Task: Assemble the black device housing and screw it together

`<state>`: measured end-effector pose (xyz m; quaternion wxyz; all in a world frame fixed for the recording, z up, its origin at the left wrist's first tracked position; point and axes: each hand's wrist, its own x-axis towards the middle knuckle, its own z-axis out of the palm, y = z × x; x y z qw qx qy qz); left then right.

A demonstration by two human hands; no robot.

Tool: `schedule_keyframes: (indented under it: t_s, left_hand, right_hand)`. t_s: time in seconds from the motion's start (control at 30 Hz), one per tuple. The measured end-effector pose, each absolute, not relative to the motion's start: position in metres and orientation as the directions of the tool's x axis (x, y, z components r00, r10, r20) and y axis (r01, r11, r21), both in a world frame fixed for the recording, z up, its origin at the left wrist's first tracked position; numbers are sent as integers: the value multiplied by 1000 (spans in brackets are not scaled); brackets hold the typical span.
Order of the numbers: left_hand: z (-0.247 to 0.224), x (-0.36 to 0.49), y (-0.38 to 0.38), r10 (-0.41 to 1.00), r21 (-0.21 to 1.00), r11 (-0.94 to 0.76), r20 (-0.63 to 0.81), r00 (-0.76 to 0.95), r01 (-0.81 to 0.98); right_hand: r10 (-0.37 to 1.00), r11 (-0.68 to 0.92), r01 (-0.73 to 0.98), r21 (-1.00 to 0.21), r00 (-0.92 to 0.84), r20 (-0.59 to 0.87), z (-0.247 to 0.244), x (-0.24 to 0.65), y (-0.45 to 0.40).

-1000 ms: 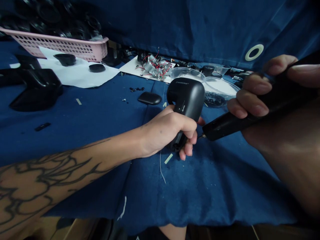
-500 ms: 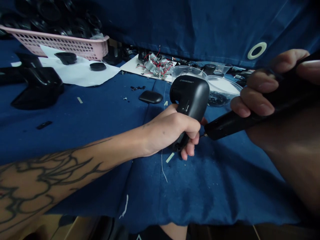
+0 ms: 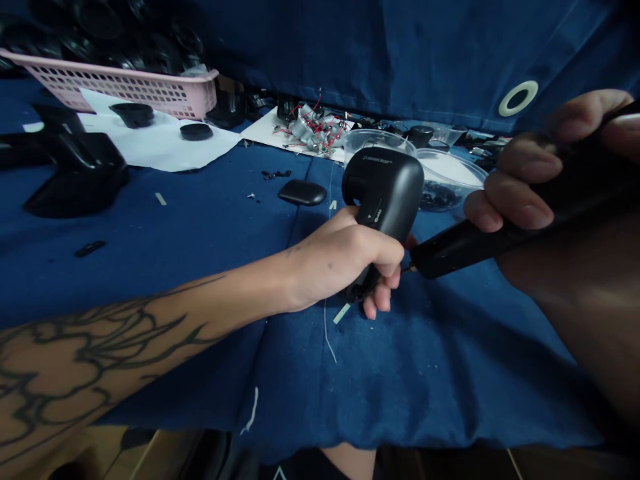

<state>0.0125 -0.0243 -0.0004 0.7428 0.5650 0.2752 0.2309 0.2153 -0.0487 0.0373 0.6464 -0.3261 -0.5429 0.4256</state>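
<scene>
My left hand point(image 3: 350, 260) is wrapped round the handle of a black plastic housing point(image 3: 387, 180) with an L-shaped body and pale lettering. The housing is held upright above the blue cloth. From the right, my right hand point(image 3: 525, 173) grips a black electric screwdriver point(image 3: 460, 248), which slants down to the left. Its thin bit reaches the far side of the handle, beside my left fingertips; whether the tip touches a screw is hidden. Behind my left hand, a flat black cover point(image 3: 303, 193) lies on the cloth.
At the back left stands a pink basket point(image 3: 145, 90) full of black parts. Small motors with red wires point(image 3: 315, 130) are heaped on white card. A clear tub point(image 3: 443, 193) holds dark pieces behind the housing. Black housings point(image 3: 80, 173) lie at left.
The housing and both hands appear slightly further right in the picture. My grip on the housing and on the screwdriver looks the same.
</scene>
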Motion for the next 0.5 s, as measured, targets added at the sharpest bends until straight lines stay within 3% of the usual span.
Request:
schedule_keyframes:
  t_s: [0.17, 0.5]
  left_hand:
    - [-1, 13, -23, 649, 965, 259, -150, 745, -31]
    - [-2, 14, -22, 653, 969, 245, -141, 744, -31]
  right_hand:
    - [905, 424, -222, -878, 128, 405, 40, 202, -50]
    - [867, 494, -246, -834, 71, 493, 34, 211, -42]
